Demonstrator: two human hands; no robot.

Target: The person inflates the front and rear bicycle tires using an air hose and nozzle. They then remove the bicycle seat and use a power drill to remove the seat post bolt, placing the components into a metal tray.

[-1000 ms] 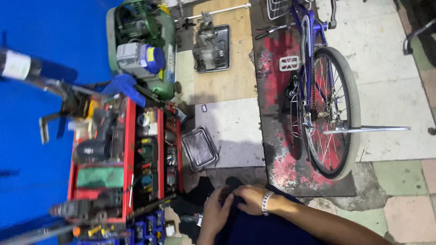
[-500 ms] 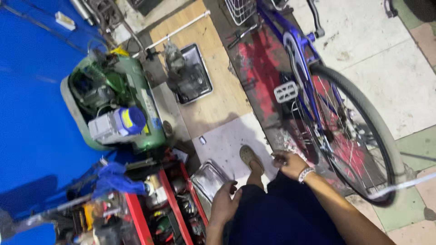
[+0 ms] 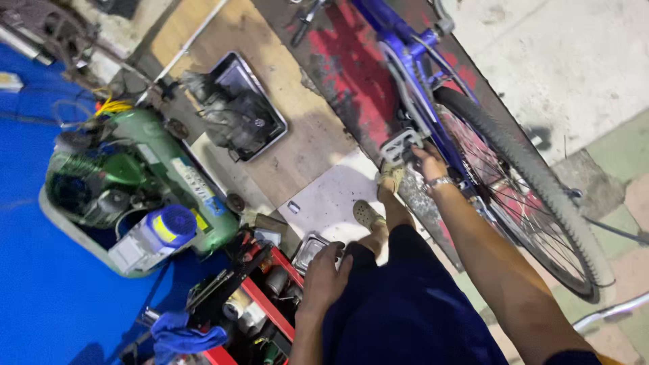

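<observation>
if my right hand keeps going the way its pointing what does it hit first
The right hand already reaches up against the grey bike pedal, so the pedal comes first; right behind it sits the blue bike frame. Depth is hard to judge, so actual contact is uncertain.
</observation>
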